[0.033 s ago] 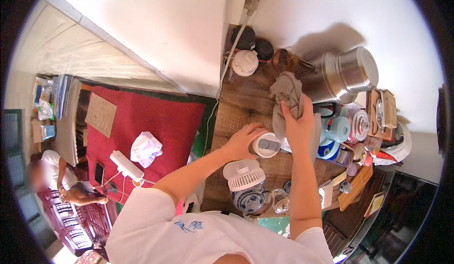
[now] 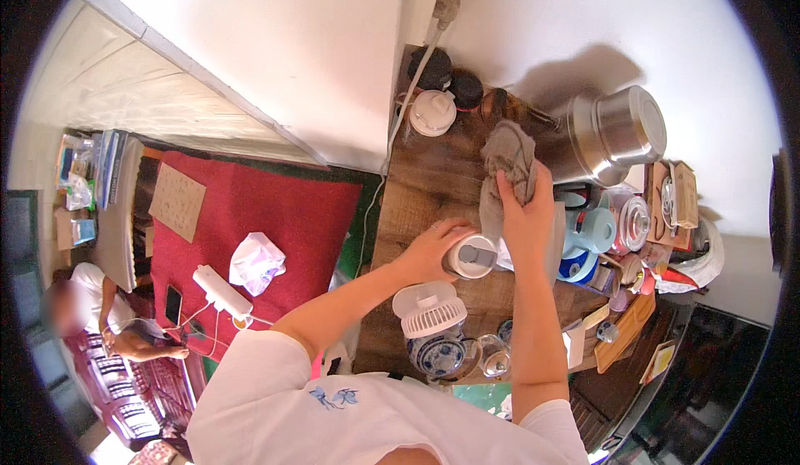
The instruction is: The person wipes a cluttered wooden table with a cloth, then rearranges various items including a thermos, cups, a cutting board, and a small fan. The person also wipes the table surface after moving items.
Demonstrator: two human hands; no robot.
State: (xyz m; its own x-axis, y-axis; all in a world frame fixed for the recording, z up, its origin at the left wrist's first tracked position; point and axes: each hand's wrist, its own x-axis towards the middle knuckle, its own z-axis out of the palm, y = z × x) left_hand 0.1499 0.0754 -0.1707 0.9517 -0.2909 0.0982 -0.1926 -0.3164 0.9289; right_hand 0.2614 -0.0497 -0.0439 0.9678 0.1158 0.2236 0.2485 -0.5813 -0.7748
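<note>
My left hand (image 2: 440, 247) is closed around the side of a white tumbler (image 2: 472, 267) with a grey flip tab on its lid. The tumbler stands upright over the wooden table (image 2: 417, 173); its base is hidden, so I cannot tell if it touches the wood. Just to its right, my right hand (image 2: 527, 202) grips a bunched grey-brown cloth (image 2: 509, 150), which hangs down beside the tumbler. Toward me stand a small white fan (image 2: 432, 315) and a blue-and-white porcelain pot (image 2: 440, 355), with a lidded glass jar (image 2: 494, 357) next to them.
Large steel canister (image 2: 575, 144) against the wall, right of the cloth. A white-lidded container (image 2: 432, 112) and dark jars (image 2: 430, 67) fill the far corner. A light-blue jug (image 2: 593, 230) and glass jars crowd the right. Leftward, a red-covered table (image 2: 292, 190) holds a power strip (image 2: 222, 292); a person (image 2: 104, 307) sits beyond.
The tumbler and my left hand have shifted very slightly to the right. My right hand keeps hold of the cloth, whose folds have changed a little.
</note>
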